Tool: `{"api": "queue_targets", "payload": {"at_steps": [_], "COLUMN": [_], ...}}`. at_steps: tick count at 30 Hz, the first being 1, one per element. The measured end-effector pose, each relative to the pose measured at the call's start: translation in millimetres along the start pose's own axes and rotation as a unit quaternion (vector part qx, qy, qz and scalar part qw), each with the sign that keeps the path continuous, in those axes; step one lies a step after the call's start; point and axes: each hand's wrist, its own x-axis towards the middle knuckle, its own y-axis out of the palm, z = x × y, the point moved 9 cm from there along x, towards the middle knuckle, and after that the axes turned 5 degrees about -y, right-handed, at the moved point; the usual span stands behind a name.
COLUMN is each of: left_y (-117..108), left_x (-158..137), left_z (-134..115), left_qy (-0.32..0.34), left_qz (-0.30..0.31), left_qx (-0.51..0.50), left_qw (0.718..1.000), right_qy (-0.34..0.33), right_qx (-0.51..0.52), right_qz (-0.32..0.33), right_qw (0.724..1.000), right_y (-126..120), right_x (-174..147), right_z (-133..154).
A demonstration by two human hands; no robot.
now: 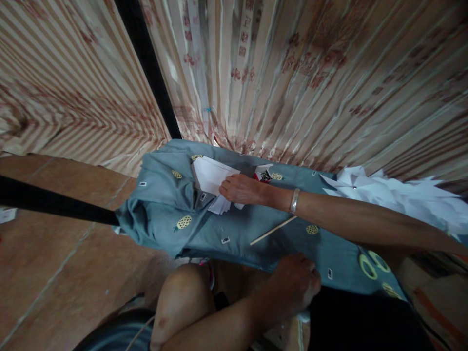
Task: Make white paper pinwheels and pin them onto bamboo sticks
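Observation:
My right hand [239, 189], with a silver bracelet on the wrist, reaches across from the right. Its fingers are closed at the edge of the white paper sheets [212, 174] lying on the cloth-covered table. Smaller white paper pieces [219, 205] lie just below them. My left hand [297, 281] is curled by the near table edge, above my lap; whatever its fingers hold is hidden. Between the two hands a thin wooden stick [272, 231] lies slanted. Beyond my right wrist sits a small open red-and-white box [263, 173] with dark bits inside.
Folded white paper pinwheels [387, 192] are heaped at the right. Scissors with pale green handles [369, 265] lie near the right front. The grey-green pineapple cloth [226, 226] covers the table. Black poles [149, 63] and a striped curtain [256, 73] stand behind and left.

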Motion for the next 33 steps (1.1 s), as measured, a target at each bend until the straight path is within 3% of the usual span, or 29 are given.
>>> {"api": "queue_targets", "payload": {"at_steps": [8,15,19,23,24,26,30,31,33], "left_y": [-3,-9,-10,-22,-26,-34,-47,-49,-54], "left_x": [1,0,3,8,8,8,9,9,11], "left_z": [-1,3,11,17,20,31,66,74,87], "left_qy": [-0.006,-0.015,-0.034,-0.051,-0.057,-0.074,-0.128,-0.139,-0.148], "left_qz": [0.032,0.036,0.079,0.069,0.061,0.042,0.002,-0.005,-0.02], "left_qx": [0.012,0.018,0.045,0.068,0.07,0.079,0.104,0.111,0.124], "left_qw": [0.999,0.999,0.995,0.994,0.994,0.993,0.986,0.984,0.981], "right_qy": [0.012,0.049,0.128,0.237,0.287,0.393,0.609,0.629,0.652], "right_qx": [0.045,0.06,0.086,0.096,0.135,0.204,0.253,0.266,0.272], "right_qz": [0.012,0.01,-0.026,-0.066,-0.128,-0.254,-0.375,-0.391,-0.407], "right_qw": [0.999,0.997,0.988,0.964,0.94,0.86,0.651,0.617,0.579], "right_y": [1,-17,-31,-42,-49,-58,-42,-36,-26], "right_x": [-8,-23,-58,-124,-148,-204,-318,-337,-365], "right_z": [-10,-17,-17,-2,0,7,37,48,70]}}
